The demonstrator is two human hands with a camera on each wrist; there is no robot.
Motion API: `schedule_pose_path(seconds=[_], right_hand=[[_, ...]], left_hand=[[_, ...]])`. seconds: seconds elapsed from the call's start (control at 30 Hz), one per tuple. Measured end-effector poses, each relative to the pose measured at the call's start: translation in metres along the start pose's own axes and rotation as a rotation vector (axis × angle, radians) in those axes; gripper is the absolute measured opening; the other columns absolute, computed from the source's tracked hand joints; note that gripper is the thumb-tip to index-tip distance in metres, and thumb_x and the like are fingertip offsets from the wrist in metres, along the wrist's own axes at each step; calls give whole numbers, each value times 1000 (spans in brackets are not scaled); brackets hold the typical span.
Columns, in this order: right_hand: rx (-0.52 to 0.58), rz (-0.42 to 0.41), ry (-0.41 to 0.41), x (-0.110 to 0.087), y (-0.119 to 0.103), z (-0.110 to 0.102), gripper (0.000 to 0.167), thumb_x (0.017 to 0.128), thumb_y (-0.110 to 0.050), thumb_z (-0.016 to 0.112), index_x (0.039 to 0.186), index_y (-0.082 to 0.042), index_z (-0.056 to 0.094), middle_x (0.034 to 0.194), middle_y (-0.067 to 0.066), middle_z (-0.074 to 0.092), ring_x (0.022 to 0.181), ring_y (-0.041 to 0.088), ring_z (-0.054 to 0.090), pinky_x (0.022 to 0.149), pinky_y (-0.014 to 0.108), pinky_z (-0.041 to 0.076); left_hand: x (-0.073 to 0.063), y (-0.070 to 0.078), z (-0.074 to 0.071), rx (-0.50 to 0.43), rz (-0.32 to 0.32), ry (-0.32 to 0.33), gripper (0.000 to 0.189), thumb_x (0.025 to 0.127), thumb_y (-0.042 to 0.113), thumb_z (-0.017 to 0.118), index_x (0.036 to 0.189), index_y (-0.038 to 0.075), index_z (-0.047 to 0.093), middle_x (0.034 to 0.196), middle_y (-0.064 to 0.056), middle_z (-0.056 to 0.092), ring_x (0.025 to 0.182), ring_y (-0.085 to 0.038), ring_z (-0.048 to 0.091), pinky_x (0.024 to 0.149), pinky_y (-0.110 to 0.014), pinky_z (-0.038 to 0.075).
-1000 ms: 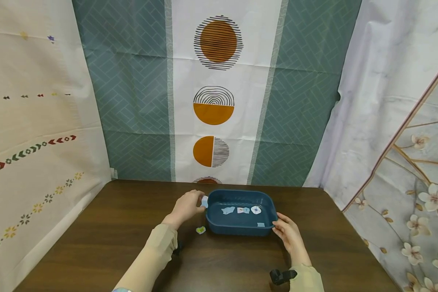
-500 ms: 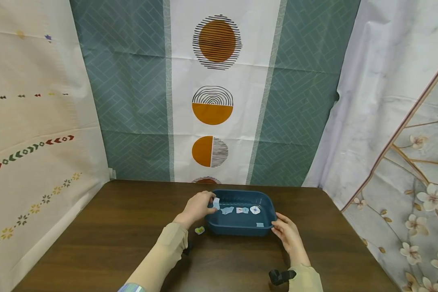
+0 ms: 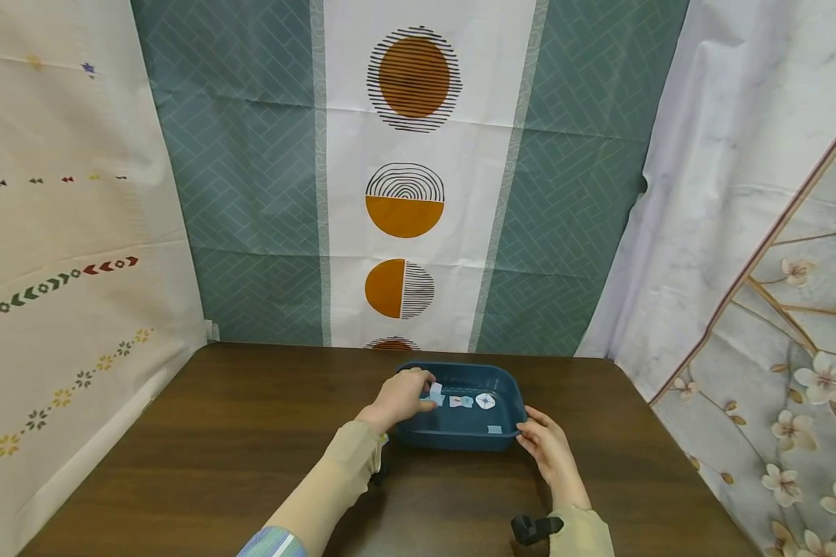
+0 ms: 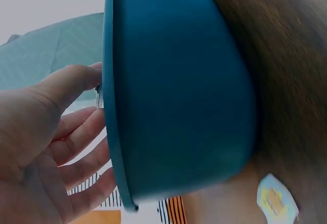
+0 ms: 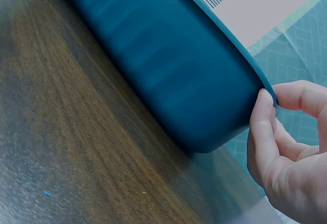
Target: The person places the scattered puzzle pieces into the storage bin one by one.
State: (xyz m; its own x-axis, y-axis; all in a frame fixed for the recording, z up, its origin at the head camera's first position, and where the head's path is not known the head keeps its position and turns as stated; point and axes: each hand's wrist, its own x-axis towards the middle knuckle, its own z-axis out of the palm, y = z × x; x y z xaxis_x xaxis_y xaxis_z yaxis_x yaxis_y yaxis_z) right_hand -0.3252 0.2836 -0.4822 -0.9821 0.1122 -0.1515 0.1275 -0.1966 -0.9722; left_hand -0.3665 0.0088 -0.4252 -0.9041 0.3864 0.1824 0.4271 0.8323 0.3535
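A dark blue plastic basin (image 3: 453, 442) stands on the table. My left hand (image 3: 400, 396) reaches over its left rim and pinches a small white and light-blue paper cutout (image 3: 436, 390) between thumb and fingers. In the left wrist view the basin wall hides most of that piece. Inside lie a pale map-like cutout (image 3: 461, 401), a round compass cutout (image 3: 484, 401) and a small light-blue rectangle (image 3: 495, 429). Another light-blue cutout is partly covered by my left hand. My right hand (image 3: 547, 449) pinches the basin's rim at the right front corner, thumb and finger on either side.
A yellow-green cutout with a pale edge (image 4: 276, 201) lies on the table left of the basin, mostly behind my left wrist in the head view. The brown wooden table (image 3: 265, 433) ends at a patterned curtain (image 3: 258, 193) behind.
My left hand has moved right with the cutout, from outside the basin's left rim to over its inside. My right hand keeps its hold on the rim.
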Motion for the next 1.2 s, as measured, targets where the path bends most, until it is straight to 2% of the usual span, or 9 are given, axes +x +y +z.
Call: schedule_pose_path(seconds=[0.17, 0.4, 0.6, 0.97, 1.2], right_hand=[[-5, -3, -5, 0, 0, 0, 55, 93, 2, 53, 144, 9, 33, 77, -9, 56, 68, 3, 55, 69, 15, 52], [1, -3, 2, -2, -1, -1, 55, 93, 2, 53, 144, 10, 33, 80, -8, 59, 68, 3, 55, 69, 15, 52], [2, -8, -6, -3, 1, -1, 55, 93, 1, 53, 144, 9, 32, 79, -9, 58, 69, 3, 55, 70, 15, 52], [6, -8, 5, -2, 1, 2, 54, 93, 3, 52, 143, 10, 33, 77, -8, 58, 68, 3, 55, 69, 16, 52], [-5, -14, 1, -3, 0, 3, 54, 94, 1, 52, 144, 10, 33, 81, -7, 60, 69, 4, 55, 70, 16, 52]], left_hand=[[8, 8, 7, -3, 3, -31, 45, 83, 31, 78, 120, 8, 67, 97, -2, 68, 83, -14, 60, 75, -29, 54], [19, 20, 22, -20, 19, -79, 45, 83, 33, 78, 119, 8, 68, 94, -3, 67, 76, -11, 54, 68, -23, 49], [25, 29, 32, -12, 28, -102, 43, 82, 33, 79, 117, 8, 69, 94, 0, 69, 81, -11, 59, 76, -26, 53], [32, 35, 41, 20, 35, -156, 44, 82, 35, 79, 117, 10, 69, 90, 4, 68, 84, -11, 61, 77, -26, 53], [37, 34, 51, -19, 4, -212, 42, 82, 35, 79, 117, 12, 69, 92, 3, 69, 82, -9, 59, 80, -29, 54]])
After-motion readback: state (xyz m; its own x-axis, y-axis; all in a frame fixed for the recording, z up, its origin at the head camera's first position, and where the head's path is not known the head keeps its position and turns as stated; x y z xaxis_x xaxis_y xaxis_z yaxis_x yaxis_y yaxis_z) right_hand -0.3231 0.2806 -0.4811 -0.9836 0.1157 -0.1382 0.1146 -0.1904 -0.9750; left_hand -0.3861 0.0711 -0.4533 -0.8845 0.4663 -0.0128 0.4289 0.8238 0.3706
